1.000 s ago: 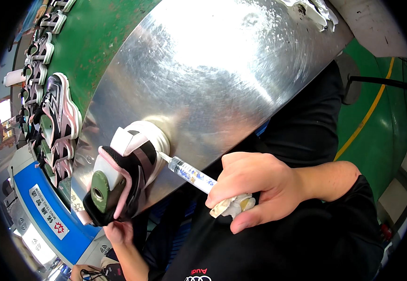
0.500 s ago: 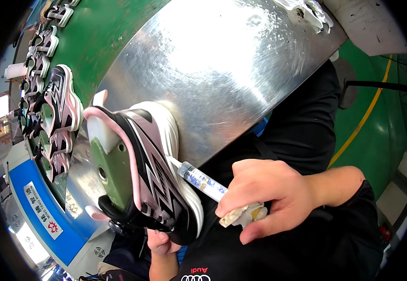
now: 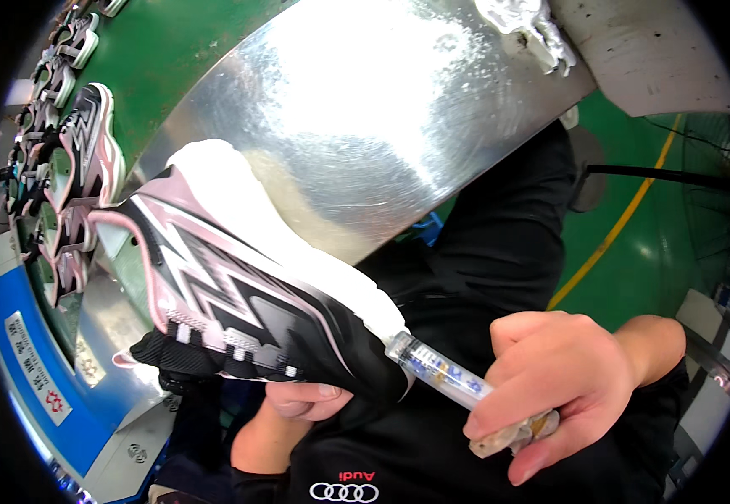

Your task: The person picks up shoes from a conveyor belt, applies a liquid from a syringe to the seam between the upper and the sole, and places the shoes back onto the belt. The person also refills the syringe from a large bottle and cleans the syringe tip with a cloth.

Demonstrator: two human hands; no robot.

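A: What's the left hand (image 3: 304, 398) doing?

B: It grips the shoe (image 3: 247, 290) from underneath — fingers curled on the black toe end, the white sole turned up toward the steel table (image 3: 365, 126).

A: And the right hand (image 3: 560, 386)?

B: Closed in a fist around a clear tube (image 3: 442, 373), its tip touching the shoe at the toe edge of the sole.

A: Where's the shoe itself?

B: Held in the air over the lap, near the table's edge. More shoes (image 3: 79, 160) lie in a row on the green belt (image 3: 180, 59) to the left — well apart from the hands.
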